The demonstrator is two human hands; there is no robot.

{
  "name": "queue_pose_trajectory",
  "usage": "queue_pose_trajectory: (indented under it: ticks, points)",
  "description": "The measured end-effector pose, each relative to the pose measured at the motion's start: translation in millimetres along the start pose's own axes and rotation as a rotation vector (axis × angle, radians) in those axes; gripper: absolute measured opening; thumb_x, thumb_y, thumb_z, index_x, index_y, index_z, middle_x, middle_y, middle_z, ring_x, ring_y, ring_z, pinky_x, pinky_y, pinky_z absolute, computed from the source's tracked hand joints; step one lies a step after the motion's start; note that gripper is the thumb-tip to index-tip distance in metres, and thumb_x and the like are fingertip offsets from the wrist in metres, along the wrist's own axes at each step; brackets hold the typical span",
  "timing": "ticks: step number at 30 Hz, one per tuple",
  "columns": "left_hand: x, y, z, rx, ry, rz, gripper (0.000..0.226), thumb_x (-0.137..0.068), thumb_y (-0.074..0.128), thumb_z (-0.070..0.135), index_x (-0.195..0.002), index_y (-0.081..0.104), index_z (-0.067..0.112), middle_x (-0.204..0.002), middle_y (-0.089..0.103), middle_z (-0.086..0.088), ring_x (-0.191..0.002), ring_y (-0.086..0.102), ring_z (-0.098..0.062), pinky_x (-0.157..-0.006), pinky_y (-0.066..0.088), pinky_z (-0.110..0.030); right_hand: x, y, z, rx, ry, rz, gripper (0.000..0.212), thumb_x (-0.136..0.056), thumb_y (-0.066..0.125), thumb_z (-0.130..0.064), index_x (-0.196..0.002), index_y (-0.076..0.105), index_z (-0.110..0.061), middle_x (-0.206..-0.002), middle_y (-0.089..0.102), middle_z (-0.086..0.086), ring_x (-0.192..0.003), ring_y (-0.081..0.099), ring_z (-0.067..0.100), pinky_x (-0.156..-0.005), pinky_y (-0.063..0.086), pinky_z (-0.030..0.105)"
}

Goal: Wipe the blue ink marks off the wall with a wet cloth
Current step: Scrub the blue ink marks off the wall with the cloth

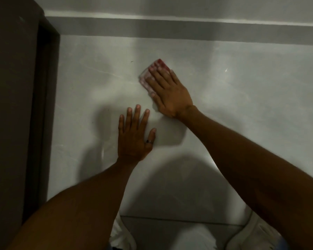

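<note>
A pale grey wall (242,87) fills the view. My right hand (168,92) lies flat on it, pressing a small folded cloth (145,79), whitish with a red edge, against the wall; the cloth sticks out past my fingertips and on the left of the hand. My left hand (134,136) rests flat on the wall lower and to the left, fingers spread, a ring on the thumb, holding nothing. I cannot make out any blue ink marks in the dim, blurred frame; a tiny dark speck (132,61) sits left of the cloth.
A dark brown door frame (42,105) runs down the left edge. A grey horizontal band (188,29) crosses the wall above the hands. Below, the wall meets the floor (170,224), and my pale trouser legs (251,237) show at the bottom.
</note>
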State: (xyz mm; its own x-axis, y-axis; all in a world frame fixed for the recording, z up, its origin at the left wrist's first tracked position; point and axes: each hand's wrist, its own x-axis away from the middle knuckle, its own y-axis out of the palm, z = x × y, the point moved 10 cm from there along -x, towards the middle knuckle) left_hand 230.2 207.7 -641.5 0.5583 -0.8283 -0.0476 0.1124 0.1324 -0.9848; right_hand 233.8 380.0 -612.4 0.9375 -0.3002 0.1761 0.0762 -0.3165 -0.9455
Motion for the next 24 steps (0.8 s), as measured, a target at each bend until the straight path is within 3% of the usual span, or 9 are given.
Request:
queue_pose_trajectory:
  ticks: [2, 4, 5, 6, 10, 14, 18, 21, 24]
  points:
    - [0, -3, 1, 0.01, 0.001, 0.01, 0.07, -0.109, 0.039, 0.058, -0.17, 0.033, 0.025, -0.179, 0.027, -0.01, -0.167, 0.021, -0.036, -0.136, 0.01, -0.054, 9, -9, 31, -0.037, 0.147, 0.072, 0.066, -0.109, 0.022, -0.045, -0.169, 0.013, -0.02, -0.179, 0.008, 0.009, -0.167, 0.003, 0.027, -0.136, 0.007, 0.053]
    - [-1, -4, 2, 0.021, -0.004, 0.011, 0.069, -0.109, 0.039, 0.057, -0.17, 0.033, 0.026, -0.179, 0.028, -0.01, -0.167, 0.021, -0.036, -0.137, 0.008, -0.053, 28, -17, 76, -0.113, 0.537, 0.152, 0.065, -0.111, 0.024, -0.043, -0.17, 0.012, -0.02, -0.18, 0.007, 0.009, -0.167, 0.002, 0.028, -0.136, 0.007, 0.053]
    - [-1, -3, 2, 0.027, -0.005, 0.009, 0.069, -0.109, 0.04, 0.057, -0.17, 0.033, 0.026, -0.179, 0.028, -0.01, -0.167, 0.021, -0.036, -0.137, 0.008, -0.053, 36, -18, 82, -0.129, 0.644, 0.168, 0.064, -0.111, 0.024, -0.043, -0.169, 0.012, -0.019, -0.179, 0.007, 0.01, -0.167, 0.002, 0.029, -0.136, 0.006, 0.054]
    - [-1, -3, 1, 0.033, -0.004, 0.007, 0.069, -0.109, 0.04, 0.056, -0.17, 0.033, 0.025, -0.179, 0.027, -0.009, -0.167, 0.02, -0.036, -0.137, 0.009, -0.053, 39, -18, 72, -0.121, 0.633, 0.165, 0.065, -0.111, 0.024, -0.044, -0.169, 0.012, -0.018, -0.179, 0.008, 0.011, -0.167, 0.003, 0.029, -0.136, 0.006, 0.054]
    - [0, 1, 0, 0.029, 0.0, -0.014, 0.069, -0.109, 0.038, 0.057, -0.171, 0.032, 0.025, -0.18, 0.025, -0.01, -0.168, 0.018, -0.035, -0.137, 0.013, -0.056, 63, 13, -15, -0.026, 0.047, 0.044, 0.066, -0.11, 0.025, -0.044, -0.169, 0.015, -0.018, -0.179, 0.01, 0.01, -0.167, 0.004, 0.028, -0.135, 0.012, 0.054]
    - [0, 0, 0, 0.029, 0.005, -0.02, 0.07, -0.11, 0.033, 0.058, -0.171, 0.031, 0.026, -0.181, 0.023, -0.009, -0.169, 0.017, -0.035, -0.137, 0.013, -0.056, 140, 35, -10, 0.025, -0.051, 0.077, 0.062, -0.111, 0.036, -0.041, -0.167, 0.026, -0.019, -0.176, 0.024, 0.009, -0.166, 0.016, 0.029, -0.133, 0.021, 0.055]
    - [0, 0, 1, 0.026, 0.01, -0.019, 0.071, -0.109, 0.035, 0.059, -0.172, 0.03, 0.026, -0.181, 0.024, -0.009, -0.168, 0.017, -0.036, -0.137, 0.011, -0.055, 169, 41, 16, 0.067, -0.329, -0.022, 0.06, -0.109, 0.04, -0.043, -0.165, 0.033, -0.023, -0.174, 0.032, 0.008, -0.164, 0.023, 0.03, -0.134, 0.02, 0.053]
    - [-1, -1, 0, 0.009, 0.003, -0.023, 0.071, -0.109, 0.037, 0.058, -0.172, 0.03, 0.026, -0.181, 0.023, -0.009, -0.168, 0.017, -0.036, -0.137, 0.011, -0.055, 138, 10, 78, 0.087, -0.183, 0.053, 0.059, -0.109, 0.039, -0.038, -0.165, 0.032, -0.021, -0.174, 0.029, 0.012, -0.165, 0.017, 0.033, -0.133, 0.021, 0.053]
    - [-1, -2, 2, 0.009, 0.006, -0.017, 0.071, -0.109, 0.035, 0.059, -0.171, 0.031, 0.024, -0.18, 0.024, -0.011, -0.168, 0.018, -0.037, -0.137, 0.008, -0.053, 103, -27, 145, 0.028, 0.253, 0.156, 0.062, -0.109, 0.028, -0.045, -0.167, 0.024, -0.024, -0.177, 0.02, 0.01, -0.166, 0.01, 0.029, -0.135, 0.015, 0.052]
